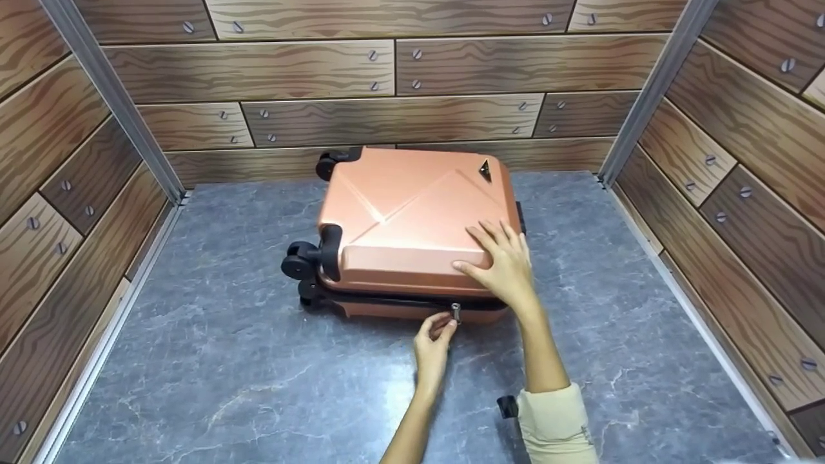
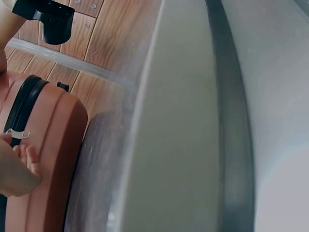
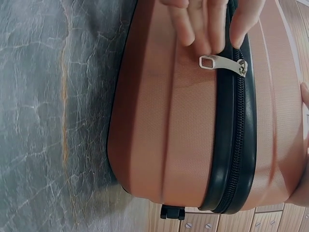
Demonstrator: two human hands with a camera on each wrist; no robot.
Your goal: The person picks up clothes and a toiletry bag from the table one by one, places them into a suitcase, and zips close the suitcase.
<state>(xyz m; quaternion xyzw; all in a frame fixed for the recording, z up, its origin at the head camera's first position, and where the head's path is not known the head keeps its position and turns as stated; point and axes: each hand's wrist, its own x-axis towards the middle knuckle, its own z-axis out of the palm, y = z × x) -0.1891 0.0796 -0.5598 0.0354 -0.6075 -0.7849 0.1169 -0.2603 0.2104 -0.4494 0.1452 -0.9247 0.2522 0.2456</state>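
Observation:
A copper-pink hard-shell suitcase (image 1: 412, 212) lies flat on the floor, its black wheels (image 1: 300, 261) toward the left. Along its near side runs a black zipper band (image 3: 234, 135) with a silver zipper pull (image 3: 219, 63). My left hand (image 1: 430, 351) is at that near side, fingers bent loosely right beside the pull. In the right wrist view, the pull's tab shows uncovered just past the left fingertips (image 3: 217, 46). My right hand (image 1: 506, 270) rests spread on the lid's near right corner, thumb apart from the fingers.
Grey marble-patterned floor (image 1: 225, 386) surrounds the suitcase. Wood-plank-patterned walls (image 1: 309, 71) stand behind and at both sides, with metal strips at corners and edges. A black wrist device (image 1: 508, 406) juts from the beige right sleeve (image 1: 554, 419).

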